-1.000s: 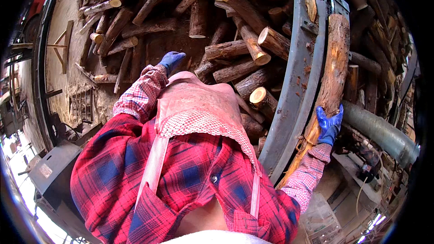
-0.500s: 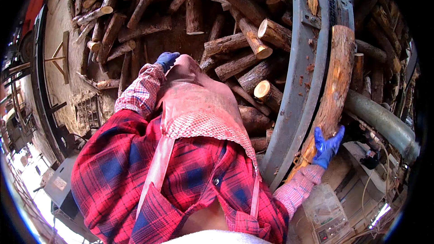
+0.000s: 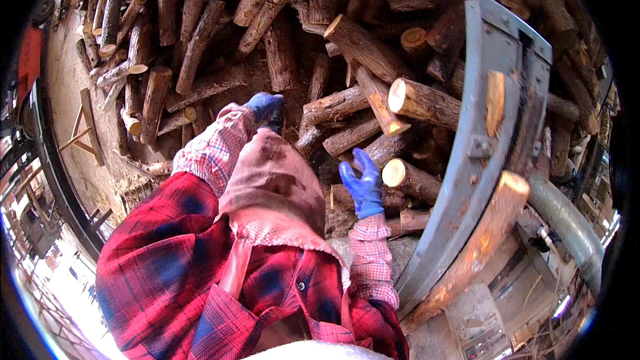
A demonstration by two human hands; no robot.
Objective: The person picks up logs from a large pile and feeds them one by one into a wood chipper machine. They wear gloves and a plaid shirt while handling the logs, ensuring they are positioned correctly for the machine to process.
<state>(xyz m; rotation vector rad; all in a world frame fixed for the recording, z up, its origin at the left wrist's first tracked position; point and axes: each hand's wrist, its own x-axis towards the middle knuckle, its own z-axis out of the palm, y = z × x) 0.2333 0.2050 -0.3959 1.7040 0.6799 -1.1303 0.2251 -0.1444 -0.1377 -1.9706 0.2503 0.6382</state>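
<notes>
My right hand (image 3: pixel 363 183), in a blue glove, reaches over the log pile with thumb and fingers spread and nothing in it. Beside it are a log with a pale cut end (image 3: pixel 394 173) and a brown log (image 3: pixel 352 136) lying aslant. My left hand (image 3: pixel 265 105), also gloved in blue, is at the far end of my pink apron (image 3: pixel 273 180). Its fingers are mostly hidden, and a dark patch under it is too unclear to name. A long log (image 3: pixel 477 247) with bark partly stripped lies along the blue-grey metal channel (image 3: pixel 460 180), with neither hand on it.
Many cut logs (image 3: pixel 200 47) are heaped ahead, on both sides. A split wood piece (image 3: pixel 495 103) rests on the metal channel. A thick grey pipe (image 3: pixel 567 220) runs along the right, above a panel with buttons (image 3: pixel 480 333). A wooden frame (image 3: pixel 85 130) stands at the left.
My right hand has let go of the long log and moved left over the pile, fingers spread. That log now lies nearer to me along the channel. My left hand has shifted slightly.
</notes>
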